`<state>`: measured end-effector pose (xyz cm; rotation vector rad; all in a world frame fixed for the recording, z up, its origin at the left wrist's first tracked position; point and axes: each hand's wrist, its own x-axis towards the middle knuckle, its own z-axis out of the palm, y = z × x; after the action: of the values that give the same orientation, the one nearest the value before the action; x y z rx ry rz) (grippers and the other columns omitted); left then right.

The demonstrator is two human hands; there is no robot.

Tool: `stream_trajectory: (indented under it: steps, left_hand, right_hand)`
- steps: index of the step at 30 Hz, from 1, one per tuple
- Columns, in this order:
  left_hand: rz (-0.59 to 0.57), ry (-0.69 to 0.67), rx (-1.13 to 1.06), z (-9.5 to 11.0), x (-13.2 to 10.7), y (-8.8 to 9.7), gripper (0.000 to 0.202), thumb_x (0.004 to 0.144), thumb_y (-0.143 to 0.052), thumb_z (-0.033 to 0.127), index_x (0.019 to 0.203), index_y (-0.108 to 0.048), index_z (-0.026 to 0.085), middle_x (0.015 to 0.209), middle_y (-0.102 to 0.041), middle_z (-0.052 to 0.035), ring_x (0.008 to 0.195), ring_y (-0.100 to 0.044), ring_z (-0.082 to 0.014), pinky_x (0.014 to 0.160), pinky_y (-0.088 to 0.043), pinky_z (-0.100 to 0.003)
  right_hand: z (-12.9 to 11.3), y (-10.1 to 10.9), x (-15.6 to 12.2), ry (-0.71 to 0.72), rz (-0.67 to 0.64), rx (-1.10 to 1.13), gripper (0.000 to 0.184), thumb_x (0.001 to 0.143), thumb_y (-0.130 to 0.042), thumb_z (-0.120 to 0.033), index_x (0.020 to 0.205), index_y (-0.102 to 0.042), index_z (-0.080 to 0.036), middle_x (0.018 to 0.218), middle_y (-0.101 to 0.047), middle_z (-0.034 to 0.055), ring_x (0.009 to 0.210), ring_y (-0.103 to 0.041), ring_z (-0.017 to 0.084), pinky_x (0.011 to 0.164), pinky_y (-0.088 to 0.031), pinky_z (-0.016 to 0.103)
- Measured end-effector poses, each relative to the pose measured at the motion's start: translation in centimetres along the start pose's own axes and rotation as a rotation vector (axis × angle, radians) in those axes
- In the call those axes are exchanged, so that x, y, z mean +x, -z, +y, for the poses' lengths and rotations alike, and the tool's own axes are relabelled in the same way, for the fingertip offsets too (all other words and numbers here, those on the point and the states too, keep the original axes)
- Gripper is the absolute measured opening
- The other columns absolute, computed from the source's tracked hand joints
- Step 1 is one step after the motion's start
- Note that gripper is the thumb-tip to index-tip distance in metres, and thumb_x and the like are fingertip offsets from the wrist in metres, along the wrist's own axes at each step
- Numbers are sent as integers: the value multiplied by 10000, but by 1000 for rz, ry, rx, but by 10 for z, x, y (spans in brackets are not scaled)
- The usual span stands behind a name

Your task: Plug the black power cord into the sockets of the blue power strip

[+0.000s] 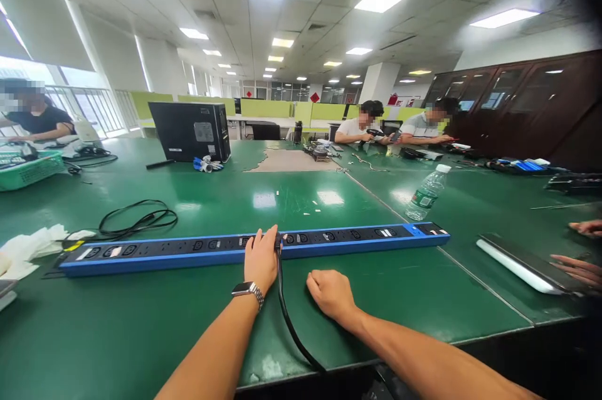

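Observation:
A long blue and black power strip (188, 254) with several sockets lies across the green table. My left hand (260, 257), wearing a wristwatch (248, 289), rests palm down on its middle. The fingers stretch over the top face; the thumb is hidden. Right beside the index finger, a black power cable (283, 296) leaves the strip and hangs over the near table edge. Its plug end is partly covered by my hand. In front of the strip, my right hand (333, 294) rests on the tabletop as a loose fist, apart from strip and cable, with nothing visible in it.
A water bottle (427, 193) stands behind the strip's right end. A coiled black cable (138, 218) and crumpled tissue (35, 249) lie left. Farther back is a computer tower (190, 130). Another person's hands (580, 265) are beside a black and white device (520, 262). Several people sit around.

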<state>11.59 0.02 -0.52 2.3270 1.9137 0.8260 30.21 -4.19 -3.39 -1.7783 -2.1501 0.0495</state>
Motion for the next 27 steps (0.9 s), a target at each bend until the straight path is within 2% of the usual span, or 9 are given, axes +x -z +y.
stream_trajectory:
  steps: [6, 10, 12, 14, 17, 20, 24, 27]
  left_hand:
    - [-127, -15, 63, 0, -1, 20, 502, 945, -377, 276, 1444, -352, 241, 1376, -562, -98, 1321, -441, -270, 1073, -337, -471]
    - [-147, -19, 121, 4, -9, 35, 483, 926, -404, 244, 1408, -393, 267, 1298, -613, -86, 1218, -529, -227, 996, -405, -391]
    - [-129, 0, 149, 6, -16, 43, 460, 911, -431, 244, 1370, -435, 267, 1236, -642, -84, 1165, -559, -224, 960, -423, -372]
    - [-95, 48, 194, 6, -23, 53, 407, 894, -449, 251, 1296, -510, 233, 1191, -651, -108, 1128, -569, -253, 934, -428, -395]
    - [-58, 146, 259, 3, -32, 68, 275, 853, -466, 249, 1031, -661, 172, 1104, -671, -154, 1108, -565, -307, 914, -423, -438]
    - [-80, 236, 276, -5, -37, 82, 267, 821, -458, 247, 767, -703, 155, 928, -713, -172, 1021, -618, -311, 869, -439, -422]
    - [-125, 350, 213, -14, -43, 92, 310, 802, -437, 249, 748, -725, 150, 832, -726, -177, 828, -688, -265, 701, -466, -327]
    - [-126, 391, 151, -18, -49, 95, 296, 778, -452, 258, 728, -726, 157, 833, -727, -177, 811, -692, -261, 651, -450, -299]
  right_hand:
    - [8, 12, -21, -388, 136, 83, 405, 905, -414, -281, 527, -538, -202, 557, -575, 11, 492, -377, 119, 517, -145, 275]
    - [10, 19, -31, -535, 192, 139, 382, 861, -426, -300, 494, -464, -202, 518, -502, -5, 474, -284, 118, 498, -156, 264]
    - [11, 20, -33, -563, 220, 152, 361, 831, -440, -303, 484, -434, -205, 501, -467, -12, 469, -269, 120, 493, -159, 265]
    - [13, 21, -33, -560, 239, 173, 351, 810, -444, -299, 472, -412, -209, 490, -445, -16, 468, -270, 124, 490, -164, 268]
    - [18, 22, -33, -529, 275, 220, 361, 793, -440, -280, 444, -373, -214, 468, -417, -17, 470, -278, 127, 495, -176, 280]
    - [24, 23, -32, -512, 334, 284, 365, 766, -441, -260, 424, -321, -216, 438, -364, -23, 475, -262, 127, 502, -175, 292]
    - [31, 21, -33, -515, 392, 431, 357, 721, -454, -266, 423, -264, -217, 430, -268, -44, 485, -214, 118, 499, -156, 297]
    - [35, 19, -35, -545, 439, 540, 350, 691, -460, -279, 420, -247, -223, 437, -218, -54, 487, -190, 110, 485, -151, 294]
